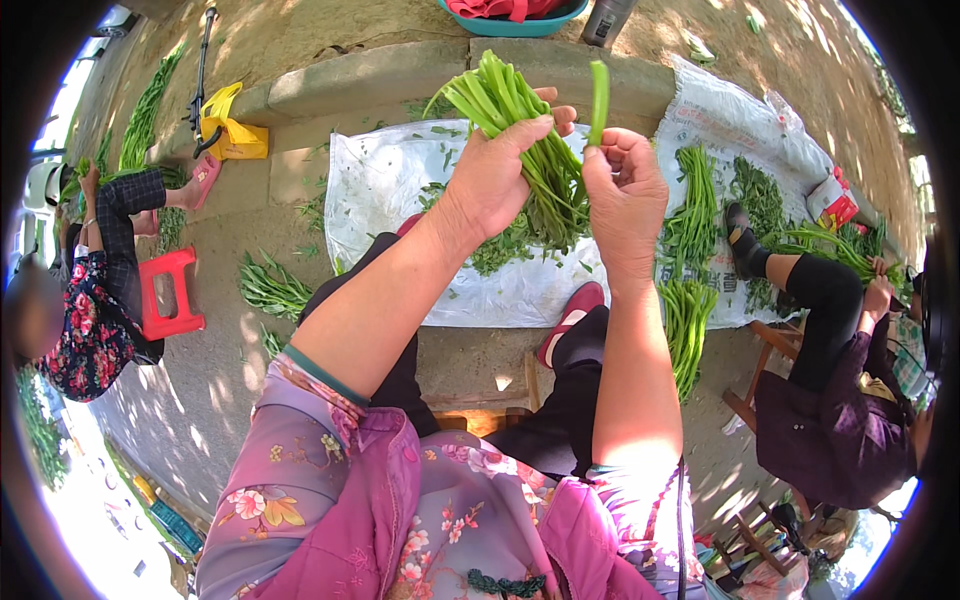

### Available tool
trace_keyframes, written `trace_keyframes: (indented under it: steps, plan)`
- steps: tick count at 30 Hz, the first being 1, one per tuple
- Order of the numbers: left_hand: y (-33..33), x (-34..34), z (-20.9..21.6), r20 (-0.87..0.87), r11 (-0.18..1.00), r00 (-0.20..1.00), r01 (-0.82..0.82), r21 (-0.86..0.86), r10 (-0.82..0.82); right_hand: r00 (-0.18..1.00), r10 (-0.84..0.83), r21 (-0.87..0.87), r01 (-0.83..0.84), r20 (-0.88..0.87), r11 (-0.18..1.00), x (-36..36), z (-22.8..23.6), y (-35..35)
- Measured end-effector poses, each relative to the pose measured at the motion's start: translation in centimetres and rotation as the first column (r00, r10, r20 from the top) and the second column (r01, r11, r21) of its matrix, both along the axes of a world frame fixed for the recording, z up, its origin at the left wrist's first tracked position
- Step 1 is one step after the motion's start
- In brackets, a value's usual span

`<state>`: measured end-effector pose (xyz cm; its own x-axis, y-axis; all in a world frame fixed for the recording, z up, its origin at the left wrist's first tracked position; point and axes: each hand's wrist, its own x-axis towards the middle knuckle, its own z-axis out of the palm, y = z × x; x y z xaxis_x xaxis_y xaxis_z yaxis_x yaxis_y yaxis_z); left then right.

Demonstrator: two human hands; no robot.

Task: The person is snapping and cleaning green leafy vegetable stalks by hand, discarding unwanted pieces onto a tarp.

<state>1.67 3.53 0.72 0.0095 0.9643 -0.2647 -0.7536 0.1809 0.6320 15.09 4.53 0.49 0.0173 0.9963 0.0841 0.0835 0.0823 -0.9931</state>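
Note:
A thick bunch of leafy green stems [500,97] is gripped in my left hand [495,178], cut ends pointing up and to the left, leaves hanging down to the right. Close beside it, my right hand [627,195] pinches a single green stem [599,95] between thumb and fingers, the stem standing upright and apart from the bunch. Below both hands a white plastic sheet [372,190] lies on the ground, with loose leaves [500,252] scattered over it.
Bundles of greens lie at right [690,200] and left [272,288]. People sit on both sides, one near a red stool [172,295]. A stone curb [370,80] runs behind the sheet, with a yellow bag [240,140], a teal basin [520,28] and a grey flask [606,22] nearby.

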Motion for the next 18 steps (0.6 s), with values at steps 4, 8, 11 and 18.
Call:
trace_keyframes:
  steps: [4, 8, 11, 18]
  plan:
    - [0.1, -0.1, -0.1, -0.010, 0.999, 1.000, 0.000, 0.043, 0.001, 0.977, 0.042, -0.014, -0.046, -0.208, 0.999, 0.5, 0.9, 0.3]
    - [0.0, -0.1, 0.1, -0.040, 0.998, 0.999, 0.004, 0.058, -0.002, 0.941, 0.051, -0.098, -0.088, -0.333, 0.991, 1.1, 1.0, 0.4]
    - [0.1, -0.2, 0.2, -0.068, 0.998, 0.998, -0.011, 0.062, 0.015, 0.877, -0.018, -0.207, -0.094, -0.480, 0.974, 1.8, 0.9, 0.7]
    - [1.0, -2.5, 0.7, -0.037, 0.994, 0.994, -0.098, 0.038, 0.100, 0.718, -0.164, -0.321, -0.087, -0.676, 0.943, 4.7, 0.5, 2.0]
